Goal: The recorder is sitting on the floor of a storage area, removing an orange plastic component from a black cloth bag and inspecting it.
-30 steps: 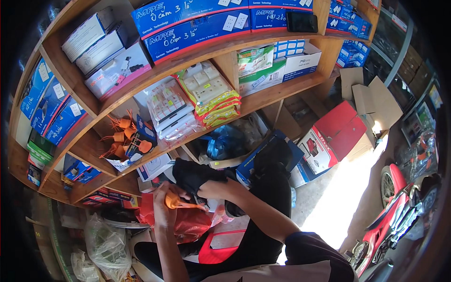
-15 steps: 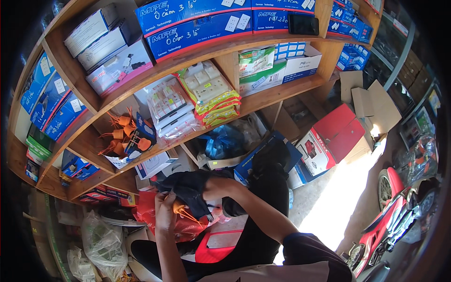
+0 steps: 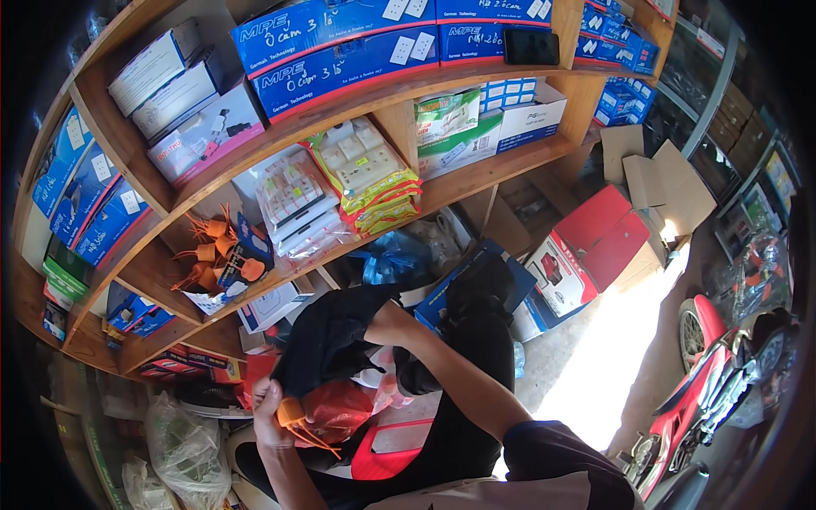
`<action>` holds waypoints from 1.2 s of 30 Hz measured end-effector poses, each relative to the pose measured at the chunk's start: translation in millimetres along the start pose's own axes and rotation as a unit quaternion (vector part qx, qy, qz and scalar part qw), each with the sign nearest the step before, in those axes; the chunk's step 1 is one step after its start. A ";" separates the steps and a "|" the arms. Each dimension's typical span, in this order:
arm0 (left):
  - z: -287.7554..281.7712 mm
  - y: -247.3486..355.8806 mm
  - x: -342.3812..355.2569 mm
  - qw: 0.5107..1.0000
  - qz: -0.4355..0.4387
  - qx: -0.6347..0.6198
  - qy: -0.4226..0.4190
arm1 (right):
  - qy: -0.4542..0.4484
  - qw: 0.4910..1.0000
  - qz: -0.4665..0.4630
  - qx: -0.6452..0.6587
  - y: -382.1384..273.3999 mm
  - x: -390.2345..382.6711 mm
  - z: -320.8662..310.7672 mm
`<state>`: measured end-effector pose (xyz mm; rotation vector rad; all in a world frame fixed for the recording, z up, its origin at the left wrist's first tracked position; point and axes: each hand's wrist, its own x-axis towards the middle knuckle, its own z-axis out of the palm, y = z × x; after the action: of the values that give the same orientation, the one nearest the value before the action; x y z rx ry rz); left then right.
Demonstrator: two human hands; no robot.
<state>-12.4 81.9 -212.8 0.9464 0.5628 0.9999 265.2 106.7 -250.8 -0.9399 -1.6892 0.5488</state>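
My left hand (image 3: 270, 415) is closed around an orange lamp holder (image 3: 291, 413) with thin orange wires trailing down from it. Beside it, a dark navy cloth (image 3: 319, 340) hangs bunched over my lap. My right hand (image 3: 382, 325) grips the upper right part of this cloth, its fingers mostly hidden in the folds. Below the cloth lies a red plastic bag (image 3: 336, 410), partly covered. A red-rimmed object with a pale panel (image 3: 393, 455) rests between my legs.
Wooden shelves (image 3: 340, 95) ahead carry boxes, packed socket strips (image 3: 365, 166) and more orange lamp holders (image 3: 208, 251). A red box (image 3: 565, 263) stands open at right, near a red motorbike (image 3: 688, 391). Clear plastic bags (image 3: 187, 442) lie at lower left.
My left hand has moved left and down with the orange lamp holder, away from the cloth's middle. The dark cloth has spread and hangs longer; my right hand has risen slightly.
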 end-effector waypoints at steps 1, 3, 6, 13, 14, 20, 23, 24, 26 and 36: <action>-0.1 3.4 -2.0 0.999 0.011 -0.003 0.035 | 0.015 1.000 0.008 0.027 2.1 -0.6 7.9; 1.5 10.2 -3.3 0.998 0.035 -0.026 0.040 | -0.030 0.992 0.095 0.075 9.3 -0.6 13.3; 6.4 16.5 -2.1 0.997 0.080 -0.025 0.000 | 0.011 0.953 0.154 0.262 16.2 1.8 18.9; 3.3 1.3 -8.3 0.978 0.020 -0.178 -0.107 | 0.120 0.718 0.200 0.655 -6.0 0.2 41.8; 1.9 -3.1 -10.1 0.973 0.010 -0.198 -0.122 | 0.099 0.699 0.201 0.679 -9.3 -1.5 42.9; 18.9 -11.2 -3.6 0.938 0.059 -0.217 -0.262 | -0.014 0.934 0.152 0.324 -15.0 -9.4 38.2; 53.9 0.2 -1.8 0.939 0.058 -0.245 -0.234 | 0.016 0.956 0.134 0.260 -23.5 -15.8 43.9; 67.3 4.0 -2.0 0.949 0.024 -0.226 -0.219 | 0.028 0.949 0.144 0.279 -28.4 -19.8 46.5; 94.3 3.8 -0.5 0.960 -0.042 -0.177 -0.213 | 0.039 0.937 0.160 0.307 -35.6 -26.0 48.4; 99.7 -20.0 -11.4 0.943 -0.073 0.224 -0.235 | 0.071 0.862 0.222 0.450 -34.4 -24.1 22.0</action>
<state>68.1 27.5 -180.8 1.4740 0.4508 0.4850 236.4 69.4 -246.0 -0.6232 -0.8732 1.3897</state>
